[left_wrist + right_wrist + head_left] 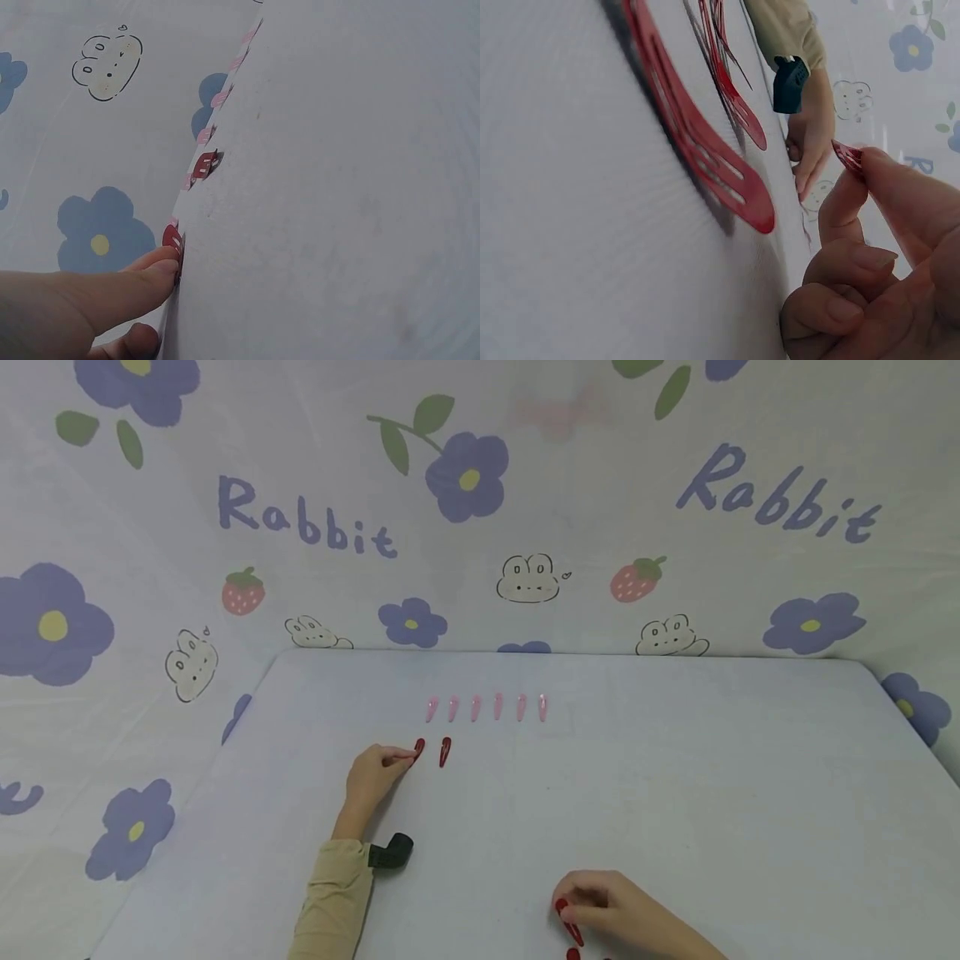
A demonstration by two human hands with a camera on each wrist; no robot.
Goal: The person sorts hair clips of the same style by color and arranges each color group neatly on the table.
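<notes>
By the left hand (377,770), one red clip (420,744) is pinched near six pink clips (476,707). By the right hand (611,906), another red clip (847,156) is pinched, thumb against forefinger.

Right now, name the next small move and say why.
Probably lay the red clip in the right grip to the right of the untouched red clip near the left grip: six pink clips line up above, only two red ones in the row below.

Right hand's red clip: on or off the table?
Off: the right wrist view shows the right hand pinching the red clip clear of the table.
</notes>
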